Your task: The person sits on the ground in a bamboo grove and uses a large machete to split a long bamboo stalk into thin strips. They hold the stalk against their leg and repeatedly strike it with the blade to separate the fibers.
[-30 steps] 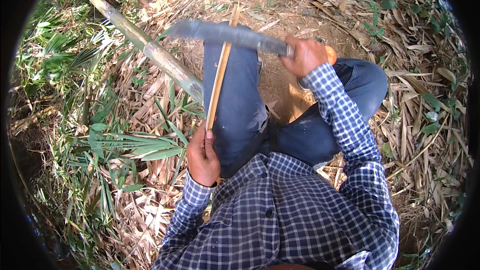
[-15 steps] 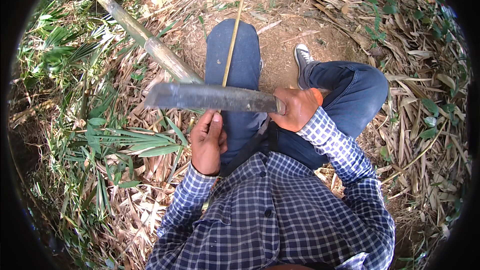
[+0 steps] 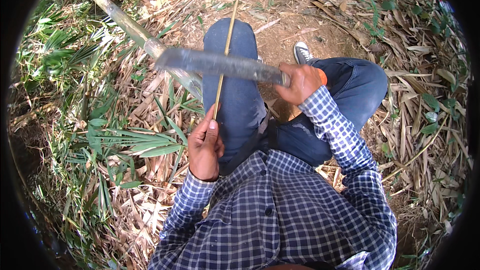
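Observation:
Between thumb and fingers, my left hand (image 3: 205, 147) pinches the near end of a thin bamboo strip (image 3: 220, 86). The strip runs away from me over my raised left knee (image 3: 234, 37). My right hand (image 3: 301, 84) is wrapped round the handle of a machete (image 3: 220, 65), whose orange butt end shows beside the hand. Its broad dark blade points left and lies across the strip, hiding a short piece of it. Whether the edge touches the strip I cannot tell; the blade is slightly blurred.
A long bamboo pole (image 3: 132, 29) slants from the far left down to my left knee. Green leaves (image 3: 145, 142) and undergrowth are at the left, dry bamboo leaves (image 3: 415, 135) at the right. My bent right leg (image 3: 355, 87) and a shoe (image 3: 302, 52) are beyond my right hand.
The machete has moved away from me along the strip, its tip now angled farther forward. More of the strip shows between blade and left hand. My left hand has shifted slightly nearer me.

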The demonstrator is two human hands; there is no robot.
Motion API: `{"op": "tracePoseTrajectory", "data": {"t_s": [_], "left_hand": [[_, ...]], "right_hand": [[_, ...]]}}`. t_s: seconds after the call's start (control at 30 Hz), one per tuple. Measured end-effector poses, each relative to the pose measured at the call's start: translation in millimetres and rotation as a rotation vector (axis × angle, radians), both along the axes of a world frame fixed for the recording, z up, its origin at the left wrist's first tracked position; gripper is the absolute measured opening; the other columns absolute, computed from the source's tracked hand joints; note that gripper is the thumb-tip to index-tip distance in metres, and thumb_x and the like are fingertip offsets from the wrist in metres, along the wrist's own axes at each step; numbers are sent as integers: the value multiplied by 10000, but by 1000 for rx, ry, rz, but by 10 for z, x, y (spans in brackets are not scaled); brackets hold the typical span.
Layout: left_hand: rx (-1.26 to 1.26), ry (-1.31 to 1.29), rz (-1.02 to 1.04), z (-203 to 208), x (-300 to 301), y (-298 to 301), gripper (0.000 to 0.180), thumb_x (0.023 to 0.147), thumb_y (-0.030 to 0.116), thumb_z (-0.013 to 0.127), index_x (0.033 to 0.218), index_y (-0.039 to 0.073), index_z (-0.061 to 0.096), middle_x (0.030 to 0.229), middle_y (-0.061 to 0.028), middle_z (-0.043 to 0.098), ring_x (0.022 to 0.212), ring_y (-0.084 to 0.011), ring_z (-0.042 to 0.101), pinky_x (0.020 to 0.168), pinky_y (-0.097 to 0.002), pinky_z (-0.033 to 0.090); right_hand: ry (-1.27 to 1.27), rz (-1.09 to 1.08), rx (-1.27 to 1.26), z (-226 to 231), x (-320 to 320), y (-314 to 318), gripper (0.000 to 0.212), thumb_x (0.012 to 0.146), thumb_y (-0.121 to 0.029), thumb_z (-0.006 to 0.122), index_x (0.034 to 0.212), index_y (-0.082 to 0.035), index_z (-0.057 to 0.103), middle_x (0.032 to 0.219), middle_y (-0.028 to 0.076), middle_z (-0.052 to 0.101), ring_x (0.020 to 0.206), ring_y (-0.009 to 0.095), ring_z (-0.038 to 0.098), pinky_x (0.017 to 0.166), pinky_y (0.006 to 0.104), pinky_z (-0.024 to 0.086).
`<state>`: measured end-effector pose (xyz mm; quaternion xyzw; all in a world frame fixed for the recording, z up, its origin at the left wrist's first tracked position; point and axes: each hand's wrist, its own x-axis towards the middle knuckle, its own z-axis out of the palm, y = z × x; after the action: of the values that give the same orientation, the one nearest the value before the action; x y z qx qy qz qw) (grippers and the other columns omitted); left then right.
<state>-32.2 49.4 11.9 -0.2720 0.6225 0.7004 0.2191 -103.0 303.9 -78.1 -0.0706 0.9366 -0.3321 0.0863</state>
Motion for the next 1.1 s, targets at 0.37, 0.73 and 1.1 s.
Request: {"op": "tracePoseTrajectory", "data": {"t_s": [0.37,0.73,1.1], "left_hand": [[12,-16,10,31,57,-44,416,1033,172,479,1425,34,462,657,70,346,492,-15,289,428,-196,287],[-15,-11,-4,91,107,-56,417,1033,169,470,1427,33,457,627,81,335,480,-14,261,426,-184,235],[30,-33,26,34,132,-69,419,1034,157,464,1437,43,446,644,78,337,491,-15,245,428,-189,224]], "right_hand": [[-4,-88,73,-62,-325,53,258,741,-274,711,921,-90,707,630,168,655,597,363,663,592,464,543],[-7,-215,74,-148,-572,100,294,750,-323,704,959,-116,716,654,174,663,645,381,668,657,474,546],[-105,-319,70,-161,-620,143,309,787,-300,658,994,-79,716,635,181,657,591,337,668,601,450,555]]}}
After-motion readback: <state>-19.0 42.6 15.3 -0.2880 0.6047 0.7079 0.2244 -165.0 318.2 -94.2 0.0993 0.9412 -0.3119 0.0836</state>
